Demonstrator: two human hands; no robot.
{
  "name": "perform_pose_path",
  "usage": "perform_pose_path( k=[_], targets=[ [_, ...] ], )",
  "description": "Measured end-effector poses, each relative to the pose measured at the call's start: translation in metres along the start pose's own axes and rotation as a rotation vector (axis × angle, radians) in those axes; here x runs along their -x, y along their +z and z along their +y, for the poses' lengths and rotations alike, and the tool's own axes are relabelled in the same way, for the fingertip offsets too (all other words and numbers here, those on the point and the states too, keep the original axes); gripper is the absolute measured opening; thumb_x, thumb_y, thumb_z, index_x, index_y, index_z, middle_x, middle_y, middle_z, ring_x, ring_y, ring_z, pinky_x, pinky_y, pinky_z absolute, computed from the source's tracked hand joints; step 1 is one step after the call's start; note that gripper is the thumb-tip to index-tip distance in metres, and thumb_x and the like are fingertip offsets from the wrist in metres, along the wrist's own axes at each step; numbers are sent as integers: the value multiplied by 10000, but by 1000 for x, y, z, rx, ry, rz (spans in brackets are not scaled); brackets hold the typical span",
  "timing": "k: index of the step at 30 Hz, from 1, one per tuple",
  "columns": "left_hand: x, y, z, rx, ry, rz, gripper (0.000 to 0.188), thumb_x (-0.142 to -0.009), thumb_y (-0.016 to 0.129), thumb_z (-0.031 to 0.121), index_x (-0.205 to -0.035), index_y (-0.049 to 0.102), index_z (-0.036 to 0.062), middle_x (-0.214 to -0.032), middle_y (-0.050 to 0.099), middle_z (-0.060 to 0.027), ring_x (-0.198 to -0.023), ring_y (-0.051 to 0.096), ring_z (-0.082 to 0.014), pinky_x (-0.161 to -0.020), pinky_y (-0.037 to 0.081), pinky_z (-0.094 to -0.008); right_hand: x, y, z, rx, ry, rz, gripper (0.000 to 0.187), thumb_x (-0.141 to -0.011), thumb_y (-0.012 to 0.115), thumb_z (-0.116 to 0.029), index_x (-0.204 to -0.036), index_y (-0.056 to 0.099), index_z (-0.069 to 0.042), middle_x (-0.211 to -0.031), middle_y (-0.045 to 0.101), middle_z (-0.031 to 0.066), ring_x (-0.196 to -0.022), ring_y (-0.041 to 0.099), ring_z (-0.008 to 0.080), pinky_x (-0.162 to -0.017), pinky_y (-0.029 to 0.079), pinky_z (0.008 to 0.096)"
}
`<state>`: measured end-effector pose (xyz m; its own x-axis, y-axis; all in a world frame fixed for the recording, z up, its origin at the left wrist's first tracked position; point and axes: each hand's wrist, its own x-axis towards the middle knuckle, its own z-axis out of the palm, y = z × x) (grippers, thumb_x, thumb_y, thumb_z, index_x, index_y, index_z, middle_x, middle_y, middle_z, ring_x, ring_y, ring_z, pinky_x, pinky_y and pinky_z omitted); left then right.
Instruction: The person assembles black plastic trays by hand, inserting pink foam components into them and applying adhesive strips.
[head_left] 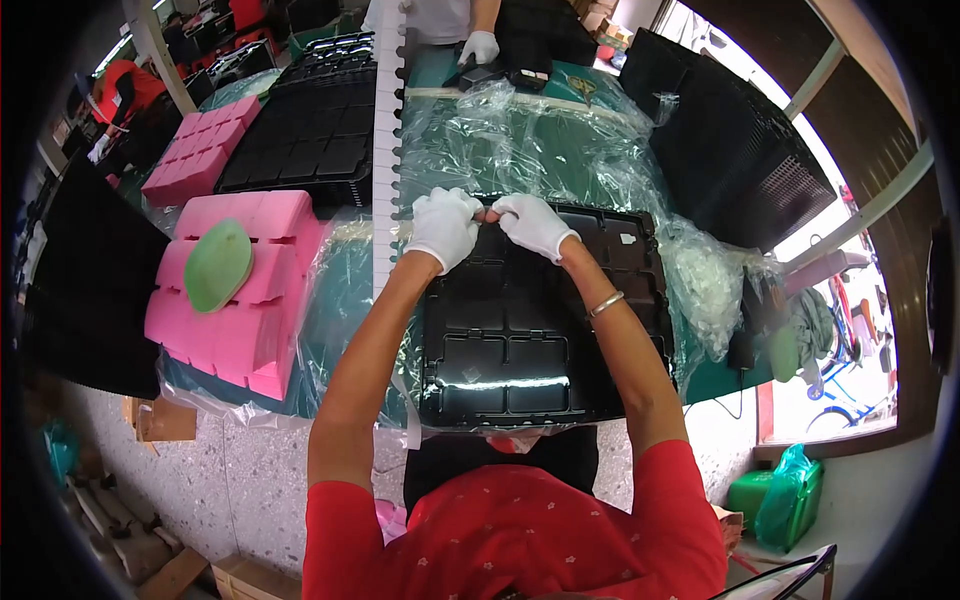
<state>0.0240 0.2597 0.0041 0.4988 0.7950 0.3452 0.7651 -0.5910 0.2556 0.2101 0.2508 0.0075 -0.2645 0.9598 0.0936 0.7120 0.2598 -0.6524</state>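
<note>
Black moulded panel [505,362] on a green counter [345,300] — left hand [445,228] and right hand [535,225] at its far edge, both gloved.
Panel lies flat right before the person, pink foam [225,345] with green dish [218,265] to its left. Fingers curled in, tips almost meeting — can't tell if they pinch anything. Beyond: clear plastic film [490,130], then a co-worker's gloved hand [480,48].

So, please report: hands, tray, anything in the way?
Left grip, right grip close together. Black tray flat beneath. Crumpled plastic to its right, not in the way.
</note>
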Motion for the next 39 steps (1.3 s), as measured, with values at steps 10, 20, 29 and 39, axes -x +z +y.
perform_pose_path(
  k=[10,20,29,39],
  targets=[
    [21,5,-3,72,77,186,66,-778,647,145,-832,655,109,-952,637,-31,-982,580,-280,-877,421,-396,-3,19,-9,210,77,52,243,-844,514,-191,-941,733,-152,-996,693,132,-950,653,334,-850,494,430],
    [39,-6,0,-187,217,71,287,-876,584,311,-1054,684,110,-1114,620,-12,-1117,523,-226,-970,347,-439,5,18,-37,296,213,97,230,-842,520,-204,-904,739,-168,-940,714,95,-926,670,308,-837,470,450],
    [53,-17,4,-44,281,-52,368,-876,578,321,-1117,645,51,-1179,588,-60,-1143,518,-235,-1022,306,-480,1,18,-36,297,197,95,213,-846,540,-226,-869,747,-181,-901,712,72,-892,668,314,-809,450,477],
    [63,-19,8,-159,113,-11,401,-851,615,325,-1127,630,34,-1274,569,-96,-1308,398,-313,-1075,273,-481,4,44,-39,612,-10,334,142,-812,612,-203,-778,719,-116,-836,657,84,-814,656,287,-738,438,462]
  ],
)
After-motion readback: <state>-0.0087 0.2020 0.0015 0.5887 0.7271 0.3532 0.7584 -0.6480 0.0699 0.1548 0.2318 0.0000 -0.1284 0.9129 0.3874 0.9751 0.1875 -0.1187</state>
